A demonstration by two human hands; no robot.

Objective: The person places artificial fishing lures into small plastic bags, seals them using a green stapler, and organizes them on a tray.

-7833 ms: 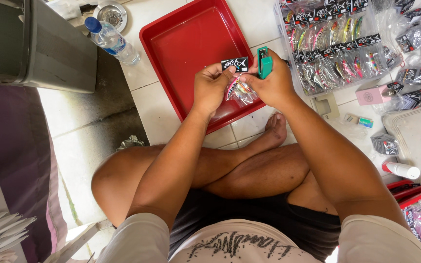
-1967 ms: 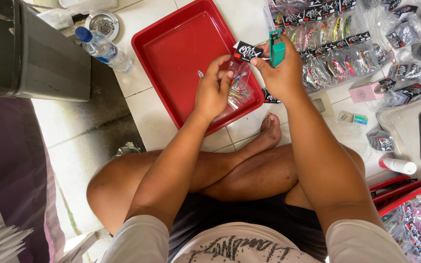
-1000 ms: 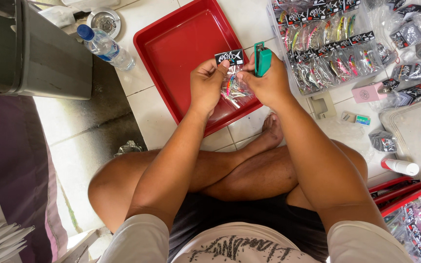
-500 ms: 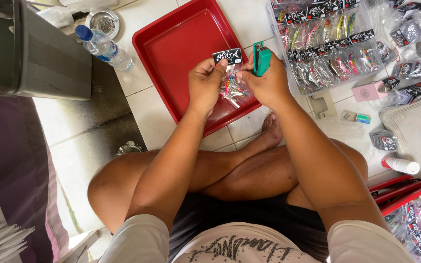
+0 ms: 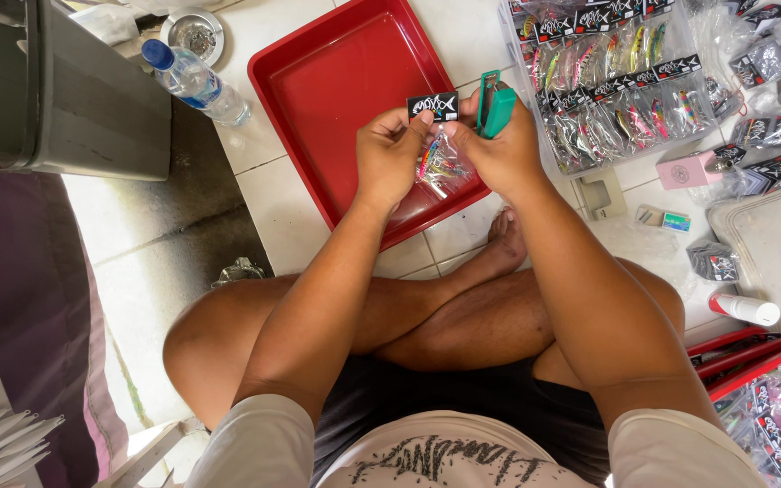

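I sit cross-legged on a tiled floor. My left hand [image 5: 389,155] pinches a small clear plastic bag [image 5: 439,168] with a colourful fishing lure inside and a black card header [image 5: 433,107] at its top. My right hand [image 5: 503,152] holds the bag's other side together with a green stapler [image 5: 495,107], whose jaws point at the header. Both hands hover over the near right corner of an empty red tray [image 5: 345,81].
A clear box [image 5: 616,81] full of bagged lures lies to the right, with loose packets [image 5: 761,63], a pink box [image 5: 691,169] and a white tube [image 5: 745,308] near it. A water bottle [image 5: 196,83], a grey bin [image 5: 65,99] and a floor drain [image 5: 196,34] stand at the left.
The hands have stayed over the tray's corner with the bag between them. The stapler dipped from a raised position down to the bag's header.
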